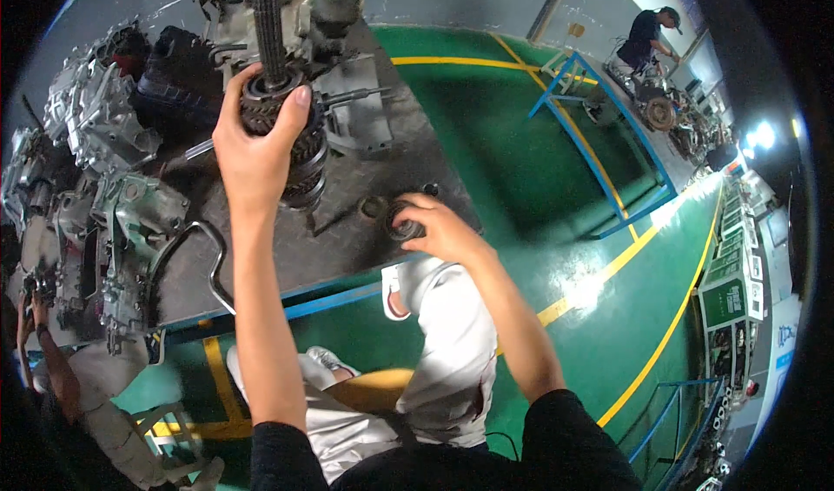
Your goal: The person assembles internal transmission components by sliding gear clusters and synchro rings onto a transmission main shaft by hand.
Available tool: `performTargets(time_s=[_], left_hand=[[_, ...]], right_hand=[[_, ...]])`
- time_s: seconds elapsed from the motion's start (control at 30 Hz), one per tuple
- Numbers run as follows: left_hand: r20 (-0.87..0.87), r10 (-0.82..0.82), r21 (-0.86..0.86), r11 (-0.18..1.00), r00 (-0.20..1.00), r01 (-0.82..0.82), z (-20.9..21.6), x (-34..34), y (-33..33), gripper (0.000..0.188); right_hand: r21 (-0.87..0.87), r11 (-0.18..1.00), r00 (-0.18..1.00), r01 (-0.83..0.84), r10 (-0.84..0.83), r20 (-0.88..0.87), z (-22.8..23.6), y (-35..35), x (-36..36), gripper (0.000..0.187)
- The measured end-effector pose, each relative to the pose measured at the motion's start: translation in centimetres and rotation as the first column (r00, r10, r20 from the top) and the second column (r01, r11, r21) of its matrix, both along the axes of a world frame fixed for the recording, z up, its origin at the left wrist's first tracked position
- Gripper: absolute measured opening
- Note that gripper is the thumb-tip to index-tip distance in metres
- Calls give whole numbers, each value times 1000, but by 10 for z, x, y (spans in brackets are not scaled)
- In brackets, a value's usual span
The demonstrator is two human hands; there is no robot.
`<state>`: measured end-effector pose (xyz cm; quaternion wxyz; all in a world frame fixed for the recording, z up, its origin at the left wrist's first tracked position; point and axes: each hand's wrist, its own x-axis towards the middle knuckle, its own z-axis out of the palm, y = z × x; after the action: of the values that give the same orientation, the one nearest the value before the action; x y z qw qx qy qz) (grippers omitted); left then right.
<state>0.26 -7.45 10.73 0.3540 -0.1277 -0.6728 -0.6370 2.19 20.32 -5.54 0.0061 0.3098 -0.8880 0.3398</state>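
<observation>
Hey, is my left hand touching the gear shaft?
Touching. The head view shows your left hand curled around the gear shaft, thumb on one side.

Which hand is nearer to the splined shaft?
Left. The left hand curls around the gear stack at the foot of the splined shaft; the right hand is farther off, toward the lower right, fingers on a dark round part.

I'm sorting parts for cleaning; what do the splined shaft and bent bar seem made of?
Splined shaft: probably steel, dull dark grey, its lengthwise ridges looking machined. Bent bar: likely metal, smooth, bright highlights along its curve; plating unclear.
</observation>
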Motion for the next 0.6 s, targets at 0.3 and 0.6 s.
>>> performTargets(time_s=[0.3,0.6], left_hand=[[38,-64,4,998,997,64,-6,1,-5,45],[57,-53,77,996,997,49,-8,5,-7,47]], right_hand=[[151,982,993,113,-118,26,12,9,14,63],[-101,923,928,371,-371,20,5,21,25,43]])
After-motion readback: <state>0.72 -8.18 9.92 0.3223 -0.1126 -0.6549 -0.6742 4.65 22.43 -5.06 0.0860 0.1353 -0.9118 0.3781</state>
